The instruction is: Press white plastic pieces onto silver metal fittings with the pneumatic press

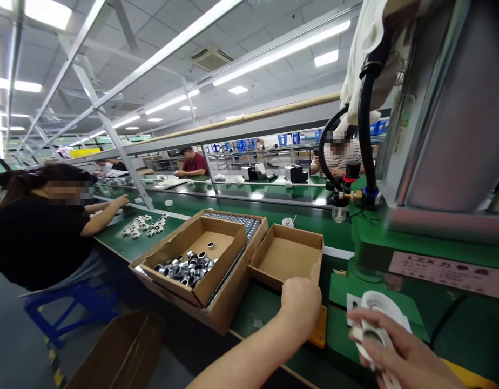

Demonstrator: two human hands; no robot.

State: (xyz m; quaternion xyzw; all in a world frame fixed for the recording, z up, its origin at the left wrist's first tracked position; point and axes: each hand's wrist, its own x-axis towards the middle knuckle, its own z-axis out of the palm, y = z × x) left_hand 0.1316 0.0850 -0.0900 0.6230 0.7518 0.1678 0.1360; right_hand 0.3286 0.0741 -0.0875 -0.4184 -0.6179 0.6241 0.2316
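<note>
My right hand grips a white plastic part with a round, dark-rimmed opening; thumb and fingers are closed around it. Just behind it, a white ring-shaped piece lies on the green base of the press. My left hand is curled into a fist at the near edge of a small cardboard box, whose brown bottom shows. Whatever is inside those fingers is hidden. An orange-yellow block sits beneath that wrist. Left of the box, a cardboard tray holds many loose metal rings.
The tray rests on a larger carton. White parts lie on the green bench to the left, near a co-worker in black. A blue stool and an open carton stand below. Black hoses hang by the press.
</note>
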